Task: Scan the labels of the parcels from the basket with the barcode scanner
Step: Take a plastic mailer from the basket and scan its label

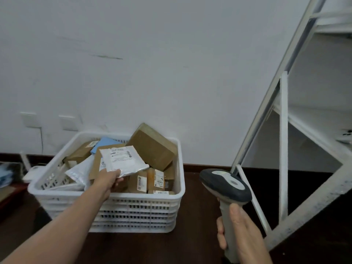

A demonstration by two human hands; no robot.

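Note:
A white slatted plastic basket (133,210) stands on the dark floor, filled with several cardboard boxes and mailer bags. Above it my left hand (107,181) pinches the near corner of a white mailer parcel (122,160), whose printed label faces up. A large brown box (152,147) leans tilted at the basket's back right. At the lower right my right hand (238,231) grips the handle of the grey barcode scanner (225,184). Its dark head points left toward the basket.
A white metal shelf frame (283,149) slants up the right side, close to the scanner. The white wall carries two sockets (28,119) behind the basket. Dark items and a white device (31,174) lie on the floor at far left.

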